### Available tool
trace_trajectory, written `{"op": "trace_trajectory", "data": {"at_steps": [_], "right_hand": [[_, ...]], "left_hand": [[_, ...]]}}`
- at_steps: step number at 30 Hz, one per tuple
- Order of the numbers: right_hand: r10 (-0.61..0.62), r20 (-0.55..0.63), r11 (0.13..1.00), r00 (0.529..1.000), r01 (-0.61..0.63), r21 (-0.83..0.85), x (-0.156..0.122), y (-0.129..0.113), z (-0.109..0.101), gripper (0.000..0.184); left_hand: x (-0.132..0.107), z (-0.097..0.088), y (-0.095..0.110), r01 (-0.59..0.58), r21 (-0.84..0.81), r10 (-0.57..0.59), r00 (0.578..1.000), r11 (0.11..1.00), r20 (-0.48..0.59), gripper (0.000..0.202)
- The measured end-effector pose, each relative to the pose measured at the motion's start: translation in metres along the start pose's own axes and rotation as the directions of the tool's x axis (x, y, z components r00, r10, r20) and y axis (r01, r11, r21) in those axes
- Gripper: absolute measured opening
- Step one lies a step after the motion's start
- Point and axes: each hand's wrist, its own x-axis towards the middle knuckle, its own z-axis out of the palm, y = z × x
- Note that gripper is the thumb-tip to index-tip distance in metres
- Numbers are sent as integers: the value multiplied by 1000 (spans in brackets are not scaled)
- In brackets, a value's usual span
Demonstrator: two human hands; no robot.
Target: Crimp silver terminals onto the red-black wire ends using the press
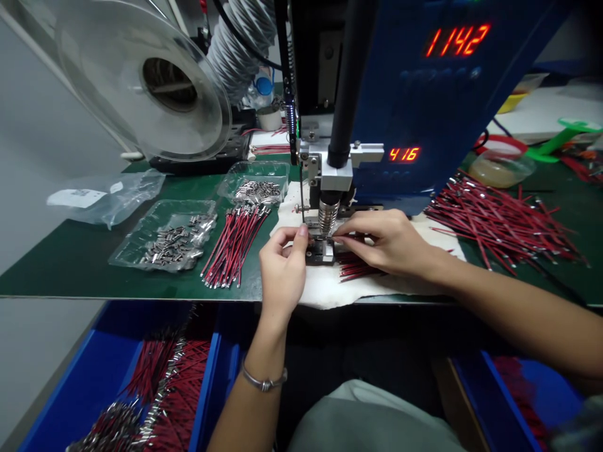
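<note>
In the head view my left hand (284,270) is closed, thumb and fingers pinched together at the left side of a small metal fixture (323,251) under the machine's spring-wrapped head (328,213). From the right, my right hand (389,242) reaches in with thumb and forefinger pinched close above the same fixture. Whatever each hand grips is too small and too covered to make out. Partly beneath my right hand, red-and-black wires (355,269) lie on a white cloth (325,292).
The blue machine (400,100) shows red digits. Left are a wire bundle (234,245) and clear trays of metal parts (172,248) (257,191). A large wire pile (499,220) lies right. Blue bins (61,402) sit below the table edge; a clear reel (113,81) hangs upper left.
</note>
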Motion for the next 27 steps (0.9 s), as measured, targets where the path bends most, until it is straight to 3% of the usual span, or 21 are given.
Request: {"op": "trace_trajectory", "data": {"at_steps": [18, 27], "right_hand": [[-20, -4, 999, 1000, 20, -40, -1, 0, 0, 12], [-19, 7, 999, 1000, 20, -32, -2, 0, 0, 12]], "left_hand": [[1, -2, -1, 18, 48, -17, 999, 999, -31, 38], [0, 0, 0, 31, -15, -31, 998, 999, -52, 39]]}}
